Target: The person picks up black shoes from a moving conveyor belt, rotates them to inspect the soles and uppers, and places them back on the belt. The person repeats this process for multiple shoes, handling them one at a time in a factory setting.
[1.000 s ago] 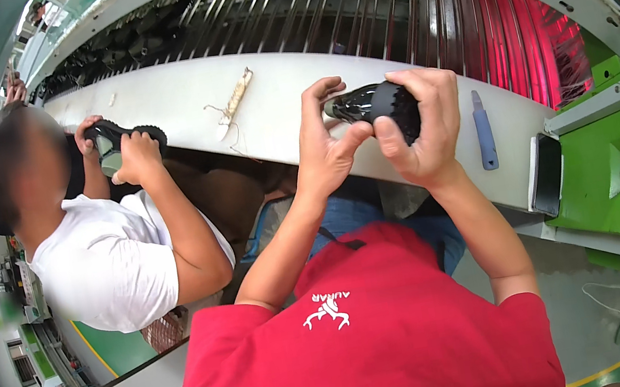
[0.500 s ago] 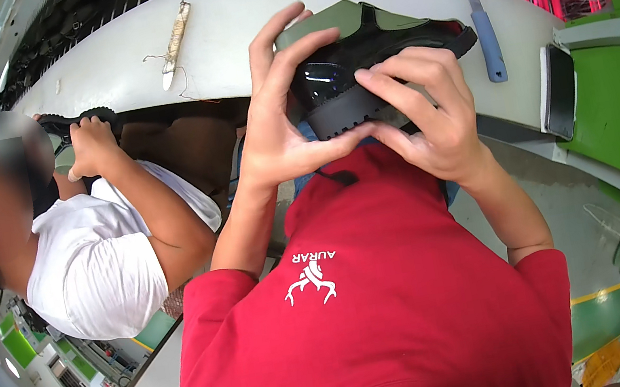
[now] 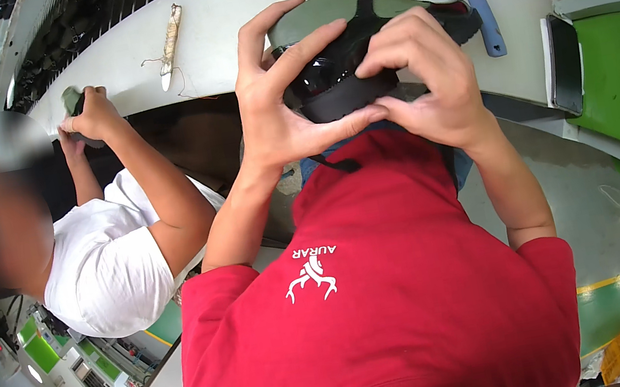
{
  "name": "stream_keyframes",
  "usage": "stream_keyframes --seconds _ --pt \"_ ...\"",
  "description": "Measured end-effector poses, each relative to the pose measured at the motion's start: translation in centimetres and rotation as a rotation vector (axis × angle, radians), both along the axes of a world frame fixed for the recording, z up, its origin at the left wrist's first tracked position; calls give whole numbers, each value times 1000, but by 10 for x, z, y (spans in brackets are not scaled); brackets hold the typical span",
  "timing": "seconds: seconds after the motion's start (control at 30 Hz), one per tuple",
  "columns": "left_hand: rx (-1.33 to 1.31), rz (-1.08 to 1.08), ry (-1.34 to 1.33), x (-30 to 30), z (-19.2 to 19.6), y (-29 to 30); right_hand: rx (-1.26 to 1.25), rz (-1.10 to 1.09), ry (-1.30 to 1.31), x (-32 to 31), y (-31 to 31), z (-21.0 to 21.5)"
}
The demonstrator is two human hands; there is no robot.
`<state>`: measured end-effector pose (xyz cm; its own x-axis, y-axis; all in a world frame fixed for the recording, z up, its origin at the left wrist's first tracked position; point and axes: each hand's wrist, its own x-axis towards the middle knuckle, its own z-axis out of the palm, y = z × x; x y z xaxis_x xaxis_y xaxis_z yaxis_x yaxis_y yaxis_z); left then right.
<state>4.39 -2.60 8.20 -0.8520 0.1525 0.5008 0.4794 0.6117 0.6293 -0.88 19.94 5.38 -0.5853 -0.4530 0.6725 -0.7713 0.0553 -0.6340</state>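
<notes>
A glossy black shoe with a thick dark sole is held up over the near edge of the white worktop, with a green shoe last filling it. My left hand is closed around the heel end, fingers over the upper and thumb along the sole. On the right side, my right hand grips the same shoe with bent fingers on its side and the thumb at the sole edge. My two thumb tips meet below the sole. The toe end is partly hidden behind my right hand.
On the worktop lie a blue-handled knife at right and a wrapped-handle blade with loose thread at left. A black flat device rests beside a green machine. At left, a co-worker's hand holds a green-topped object.
The shoe has tilted, showing more of the green last and less of the sole's ridged edge. Both my hands keep their hold. The co-worker's hands and item have shifted.
</notes>
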Motion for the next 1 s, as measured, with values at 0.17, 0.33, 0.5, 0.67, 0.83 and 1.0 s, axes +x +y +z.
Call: stream_keyframes --seconds 0.17,0.33,0.5,0.67,0.83,1.0 --pt "6 -8 -20 -3 -4 -3 34 -150 -170 -5 5 8" --pt "10 -93 -101 -21 -8 -25 234 -282 0 -38 43 5" --pt "-72 -127 -289 -38 -9 -41 258 -335 31 -37 49 -25" --pt "-313 -21 -218 -48 -13 -25 250 -428 130 -30 36 -30" --pt "-278 -55 -181 -52 -16 -24 225 -469 110 -19 33 -20" --pt "-318 -53 -172 -46 -9 -24 256 -495 80 -8 33 -21"
